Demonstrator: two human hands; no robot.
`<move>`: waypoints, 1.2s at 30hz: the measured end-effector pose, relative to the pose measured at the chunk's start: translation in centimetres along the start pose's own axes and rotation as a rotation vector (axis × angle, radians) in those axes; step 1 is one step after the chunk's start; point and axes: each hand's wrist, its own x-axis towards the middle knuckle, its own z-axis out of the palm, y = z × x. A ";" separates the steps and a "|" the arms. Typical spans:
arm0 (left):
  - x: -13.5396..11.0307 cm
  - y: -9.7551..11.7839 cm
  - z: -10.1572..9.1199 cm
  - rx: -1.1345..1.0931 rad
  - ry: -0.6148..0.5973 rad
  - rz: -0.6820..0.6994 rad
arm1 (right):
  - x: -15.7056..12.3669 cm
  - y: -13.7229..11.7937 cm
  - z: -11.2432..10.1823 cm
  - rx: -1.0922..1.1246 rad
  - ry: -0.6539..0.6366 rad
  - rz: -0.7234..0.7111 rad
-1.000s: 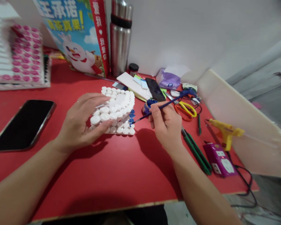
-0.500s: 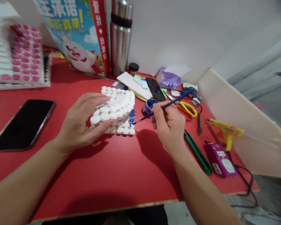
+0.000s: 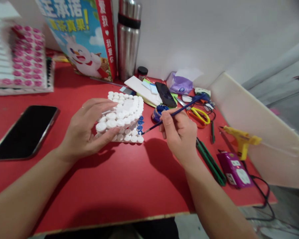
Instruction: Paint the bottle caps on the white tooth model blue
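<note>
Far L, we're seeing a pink-dotted piece (image 3: 27, 68) standing at the back, w/ a dark phone (image 3: 25, 132) lying flat nearer us on the red table (image 3: 129, 186). A bright printed pack (image 3: 82, 39) is standing at the back too, prob. so it isn't getting in our way. Next, our L hand (image 3: 87, 129) is holding the white piece (image 3: 111, 124) by its L side, thumb near us, fingers spread wide across the top, prob. b/c we're wanting no slipping. That piece is sitting mid-table, covered w/ little round bits. A steel bottle (image 3: 129, 46) is standing behind it. At its R edge, blue bits (image 3: 140, 122) are showing, and the brush (image 3: 179, 110) tip is resting on or just beside the lowest; we can't tell which. The blue pot (image 3: 159, 111) is sitting just R, prob. for easy dipping. Our R hand (image 3: 178, 132) is pinching the brush, fingers narrow, like w/ a pencil, prob. so it isn't wobbling. Further R, scissors (image 3: 200, 116), green cutter (image 3: 210, 162), purple box (image 3: 234, 169) & yellow glue gun (image 3: 241, 139) are lying aside, prob. giving our arm room.
</note>
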 end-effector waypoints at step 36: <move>-0.1 0.0 -0.1 -0.015 -0.010 -0.009 | 0.1 0.2 -0.2 -0.033 0.012 -0.019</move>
